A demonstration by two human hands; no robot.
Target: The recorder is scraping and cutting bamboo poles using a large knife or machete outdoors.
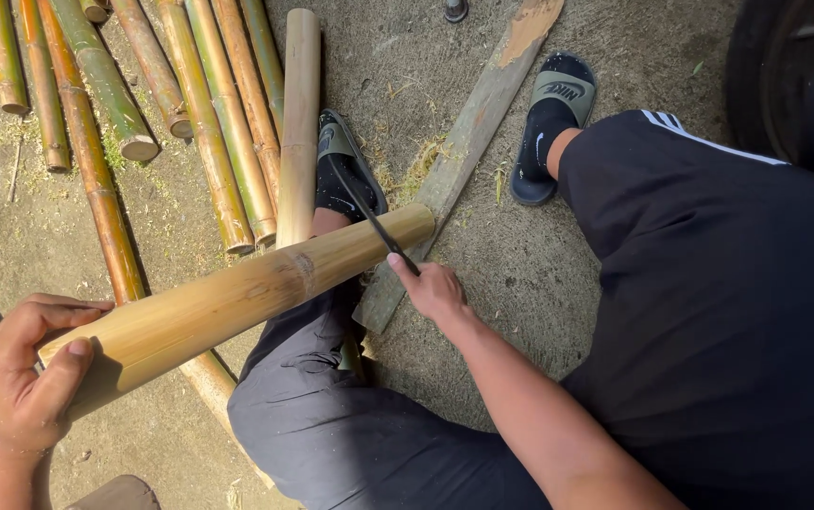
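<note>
Bamboo pole [228, 302] (smooth, tan) in left hand [15, 378] grip; thin dark blade [369, 215] in right hand [437, 291].

- A left hand [15, 378] grips the near end of a thick yellow bamboo pole [237, 297], which lies tilted across the person's left knee.
- The right hand [437, 291] is closed around the handle of a dark blade [364, 210], seemingly a knife, laid against the pole's far end.
- More bamboo stalks [209, 123], green and yellow, lie on the dirt ground [520, 274].
- A weathered wooden plank [468, 142] runs between two black sandalled feet.
</note>
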